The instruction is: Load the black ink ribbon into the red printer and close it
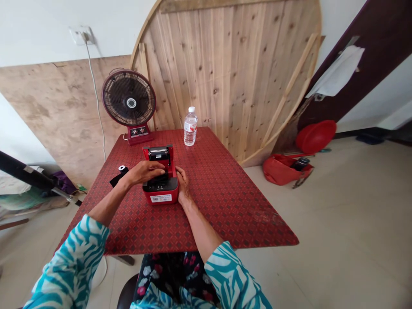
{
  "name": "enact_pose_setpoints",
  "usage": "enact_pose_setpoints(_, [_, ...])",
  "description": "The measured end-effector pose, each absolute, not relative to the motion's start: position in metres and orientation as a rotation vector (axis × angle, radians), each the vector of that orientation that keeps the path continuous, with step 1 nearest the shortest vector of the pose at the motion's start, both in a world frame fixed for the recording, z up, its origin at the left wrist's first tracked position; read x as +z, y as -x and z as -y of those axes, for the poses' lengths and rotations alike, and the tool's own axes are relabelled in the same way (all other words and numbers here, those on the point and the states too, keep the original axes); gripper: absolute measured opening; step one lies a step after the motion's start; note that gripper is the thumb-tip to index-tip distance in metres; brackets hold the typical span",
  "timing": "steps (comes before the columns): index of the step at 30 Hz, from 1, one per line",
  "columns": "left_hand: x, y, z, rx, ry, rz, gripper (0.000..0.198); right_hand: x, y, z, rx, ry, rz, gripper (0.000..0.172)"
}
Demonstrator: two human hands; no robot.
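Note:
A small red and black label printer [160,189] stands on the red patterned table [225,206] with its lid [159,152] tipped open. My left hand [144,171] reaches over the open compartment, fingers curled down into it; what they touch is hidden. My right hand [183,183] presses flat against the printer's right side, holding it steady. A black paper roll with a white core [119,173] lies on the table just left of my left wrist.
A red desk fan [129,103] stands at the table's far left, its cord running up to a wall socket [81,35]. A water bottle [190,126] stands behind the printer. A round wooden tabletop leans on the wall. A red bag [283,168] and red basin [315,135] lie on the floor to the right.

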State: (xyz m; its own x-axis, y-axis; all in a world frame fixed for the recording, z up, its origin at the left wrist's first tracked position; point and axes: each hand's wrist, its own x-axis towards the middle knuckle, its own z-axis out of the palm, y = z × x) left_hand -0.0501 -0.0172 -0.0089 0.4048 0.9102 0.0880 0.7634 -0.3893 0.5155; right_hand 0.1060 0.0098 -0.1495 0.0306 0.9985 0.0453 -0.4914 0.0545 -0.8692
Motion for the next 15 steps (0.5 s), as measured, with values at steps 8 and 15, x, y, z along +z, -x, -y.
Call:
enact_pose_setpoints(8, [-0.031,0.056,0.071,0.837,-2.453,-1.415,0.031,-0.147,-0.105,-0.011,1.341,0.803,0.780,0.036])
enact_pose_setpoints(15, [-0.041,0.050,0.073,1.015,-2.694,-1.354,0.018,-0.150,-0.105,-0.012,1.341,0.813,0.789,0.037])
